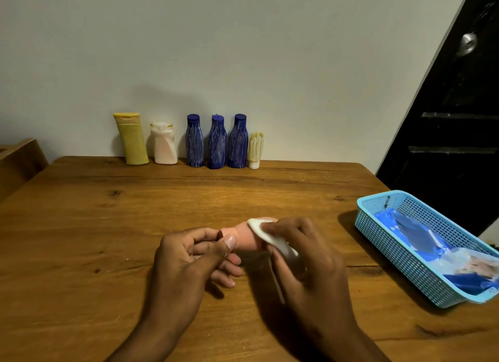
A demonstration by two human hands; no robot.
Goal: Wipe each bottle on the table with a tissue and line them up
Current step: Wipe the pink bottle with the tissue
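A small pink bottle (244,239) lies sideways above the table's middle, held between both hands. My left hand (189,259) pinches its cap end with thumb and fingers. My right hand (299,256) holds a white tissue (266,233) pressed over the bottle's body, hiding most of it. Along the wall stands a row: a yellow bottle (132,139), a pale pink bottle (164,143), three blue bottles (194,141) (216,142) (238,141) and a small cream tube (255,150) standing on its cap.
A light blue plastic basket (405,256) sits at the wooden table's (108,226) right edge with a blue-and-white packet (442,256) inside. A dark door stands behind it. A wooden piece of furniture shows at the far left.
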